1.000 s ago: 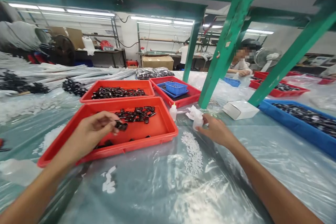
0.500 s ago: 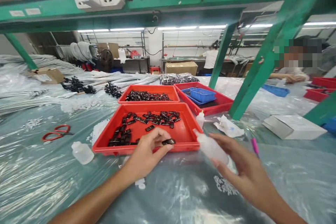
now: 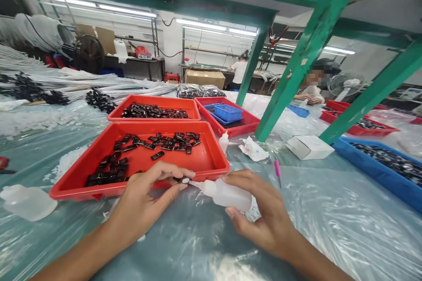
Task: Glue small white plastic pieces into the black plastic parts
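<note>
Between the thumb and fingers of my left hand (image 3: 148,195) is a small black plastic part (image 3: 180,180) with a whitish round spot at its end. My right hand (image 3: 260,210) grips a translucent white squeeze bottle (image 3: 232,195), tilted nearly level. The bottle's thin nozzle points left and meets the end of the black part, or comes very close to it. Just behind my left hand lies a red tray (image 3: 184,162) with many similar black parts (image 3: 115,164) spread over its floor.
Behind are a second red tray (image 3: 154,118) of black parts and one with a blue basket (image 3: 227,113). A second bottle (image 3: 28,202) lies left; a small bottle (image 3: 223,141), crumpled tissue (image 3: 253,148), pink pen (image 3: 277,169) and white box (image 3: 310,147) are right. Green posts (image 3: 296,61) rise behind.
The squeeze bottle has moved left and tipped flatter, so its nozzle is now at the black part. My left hand has turned the part's end toward it. The view has swung right.
</note>
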`<move>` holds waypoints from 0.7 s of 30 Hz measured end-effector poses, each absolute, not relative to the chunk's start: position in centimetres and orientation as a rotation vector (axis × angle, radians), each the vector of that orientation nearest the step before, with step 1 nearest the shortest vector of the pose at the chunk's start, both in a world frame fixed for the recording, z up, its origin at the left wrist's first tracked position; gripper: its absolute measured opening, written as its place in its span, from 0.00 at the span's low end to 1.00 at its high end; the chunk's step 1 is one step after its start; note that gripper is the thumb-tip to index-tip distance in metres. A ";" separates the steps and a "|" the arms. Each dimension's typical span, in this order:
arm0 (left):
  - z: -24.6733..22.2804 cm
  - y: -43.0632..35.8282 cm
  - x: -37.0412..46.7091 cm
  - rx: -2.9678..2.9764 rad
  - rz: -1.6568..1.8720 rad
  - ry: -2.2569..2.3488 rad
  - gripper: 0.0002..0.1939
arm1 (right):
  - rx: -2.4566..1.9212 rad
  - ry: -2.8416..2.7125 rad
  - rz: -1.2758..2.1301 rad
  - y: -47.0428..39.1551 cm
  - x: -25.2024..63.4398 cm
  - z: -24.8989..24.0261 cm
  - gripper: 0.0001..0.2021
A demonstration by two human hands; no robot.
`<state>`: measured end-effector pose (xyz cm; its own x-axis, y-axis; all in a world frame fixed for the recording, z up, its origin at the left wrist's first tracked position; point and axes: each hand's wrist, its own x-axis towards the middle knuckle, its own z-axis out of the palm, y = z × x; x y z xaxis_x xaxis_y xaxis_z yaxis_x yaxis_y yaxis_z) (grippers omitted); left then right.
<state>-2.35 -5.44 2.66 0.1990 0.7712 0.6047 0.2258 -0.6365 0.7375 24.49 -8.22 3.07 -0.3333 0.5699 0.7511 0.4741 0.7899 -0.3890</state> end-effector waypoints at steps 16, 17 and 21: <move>0.8 -5.8 -2.9 2.232 1.257 0.927 0.14 | -0.690 -2.074 -0.093 -10.7 24.3 3.9 0.17; 0.7 -5.8 -2.8 2.231 1.250 0.930 0.14 | -0.687 -2.077 -0.097 -10.7 24.3 3.9 0.17; 0.7 -5.9 -2.7 2.228 1.244 0.925 0.12 | -0.699 -2.102 -0.113 -10.9 24.3 3.9 0.15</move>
<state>-2.70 -5.95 0.71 0.3771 0.7242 0.5773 0.3447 -0.6883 0.6383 24.32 -10.86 3.92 -0.4440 0.4383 0.7815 0.5197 0.8365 -0.1739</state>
